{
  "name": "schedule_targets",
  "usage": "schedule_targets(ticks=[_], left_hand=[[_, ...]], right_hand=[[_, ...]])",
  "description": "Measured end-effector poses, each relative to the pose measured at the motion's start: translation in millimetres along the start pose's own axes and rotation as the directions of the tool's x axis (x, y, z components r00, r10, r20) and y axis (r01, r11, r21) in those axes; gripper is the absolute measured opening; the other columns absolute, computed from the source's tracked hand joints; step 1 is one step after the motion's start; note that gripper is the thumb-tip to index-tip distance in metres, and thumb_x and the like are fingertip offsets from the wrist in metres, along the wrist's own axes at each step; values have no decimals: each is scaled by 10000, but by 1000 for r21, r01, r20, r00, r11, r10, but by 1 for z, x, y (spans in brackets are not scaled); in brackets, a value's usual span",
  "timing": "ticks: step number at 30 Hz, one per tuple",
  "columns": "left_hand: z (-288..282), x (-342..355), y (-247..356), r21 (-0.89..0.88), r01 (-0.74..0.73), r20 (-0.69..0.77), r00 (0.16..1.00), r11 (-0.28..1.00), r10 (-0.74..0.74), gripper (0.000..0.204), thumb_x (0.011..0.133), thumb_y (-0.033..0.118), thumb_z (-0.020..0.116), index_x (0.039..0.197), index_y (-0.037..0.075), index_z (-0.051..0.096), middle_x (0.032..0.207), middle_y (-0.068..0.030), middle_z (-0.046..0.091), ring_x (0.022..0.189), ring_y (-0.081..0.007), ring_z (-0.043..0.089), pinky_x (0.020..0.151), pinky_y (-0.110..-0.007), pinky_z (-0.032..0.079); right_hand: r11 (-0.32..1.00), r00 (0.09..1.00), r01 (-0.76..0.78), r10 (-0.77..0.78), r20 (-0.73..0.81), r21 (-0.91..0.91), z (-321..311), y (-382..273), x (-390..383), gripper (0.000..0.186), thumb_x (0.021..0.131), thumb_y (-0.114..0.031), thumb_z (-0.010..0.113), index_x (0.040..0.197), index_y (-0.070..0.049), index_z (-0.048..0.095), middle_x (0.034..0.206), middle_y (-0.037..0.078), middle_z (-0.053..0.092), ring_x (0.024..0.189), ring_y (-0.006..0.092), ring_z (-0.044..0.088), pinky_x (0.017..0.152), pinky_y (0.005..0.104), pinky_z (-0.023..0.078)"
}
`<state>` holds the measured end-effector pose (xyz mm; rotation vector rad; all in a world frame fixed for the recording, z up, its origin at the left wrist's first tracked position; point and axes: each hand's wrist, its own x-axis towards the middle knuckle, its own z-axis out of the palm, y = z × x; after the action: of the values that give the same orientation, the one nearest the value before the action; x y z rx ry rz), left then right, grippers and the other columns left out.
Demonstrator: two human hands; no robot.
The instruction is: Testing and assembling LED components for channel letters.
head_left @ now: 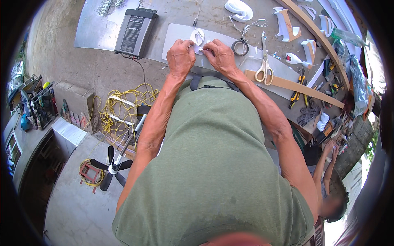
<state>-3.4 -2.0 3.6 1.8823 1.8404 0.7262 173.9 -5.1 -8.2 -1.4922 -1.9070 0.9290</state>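
Observation:
My left hand [182, 57] and my right hand [221, 56] meet over the near edge of a pale sheet [175, 37]. Both are closed in a pinch on a small white piece [198, 49] between them; its exact kind is too small to make out. Touching or just beyond it is a white rounded part with an oval hole [197, 36], and a thin cable [198, 15] runs up from there. To the right of my right hand lies a roll of dark tape [240, 48], then scissors with cream handles [264, 69].
A black power supply box [136, 33] stands left of my hands. White letter-like shapes [286, 25], a white bottle [293, 58] and a brown strip [295, 87] lie to the right. Yellow cord [113, 115] and a black-bladed fan [111, 168] are lower left. Another person's hands [331, 148] are at right.

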Motion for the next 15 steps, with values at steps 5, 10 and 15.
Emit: schedule_targets(ticks=[5,10,15], left_hand=[[-2,5,2,24,-19,60,998,1000,18,177,806,15,653,926,60,776,815,-159,684,784,-319,680,728,-403,542],[-2,11,2,64,-52,85,995,997,46,158,820,20,653,911,58,777,809,-158,681,774,-317,679,715,-406,541],[-2,17,-2,80,-71,121,991,994,61,145,835,23,653,903,55,776,813,-160,680,773,-315,678,711,-411,539]], right_hand=[[999,999,43,-43,-33,5,0,-2,0,96,859,-151,733,938,-100,712,935,85,617,784,295,671,663,408,525],[989,991,130,-131,-5,-64,1,0,0,137,868,-133,716,1001,-106,697,971,79,609,812,301,678,666,414,538],[988,991,133,-134,3,-73,0,-8,2,220,889,-100,692,1108,-105,685,1023,89,614,824,303,675,699,411,545]])
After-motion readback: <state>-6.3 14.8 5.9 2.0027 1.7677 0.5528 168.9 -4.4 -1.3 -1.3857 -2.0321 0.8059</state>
